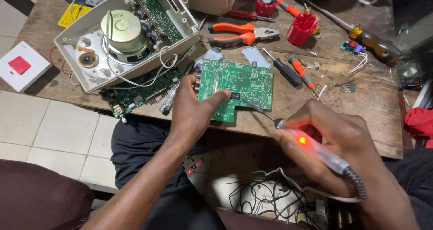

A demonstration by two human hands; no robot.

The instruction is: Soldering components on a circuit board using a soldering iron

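A green circuit board (243, 83) lies near the front edge of the wooden workbench (361, 108). My left hand (191, 108) grips its left side, thumb pressed on top. My right hand (322, 142) holds a soldering iron (311, 146) with a translucent handle and a glowing red light. Its thin tip (252, 106) rests on the board's lower middle, close to my left thumb.
An opened white speaker casing (124, 36) with a round driver and wires sits at back left, another green board (140, 92) under it. Orange pliers (239, 34), screwdrivers (293, 72), red plastic parts (301, 28) and a small board (352, 47) lie behind. A white switch (20, 66) rests at far left. Tangled cables (266, 198) lie on the floor.
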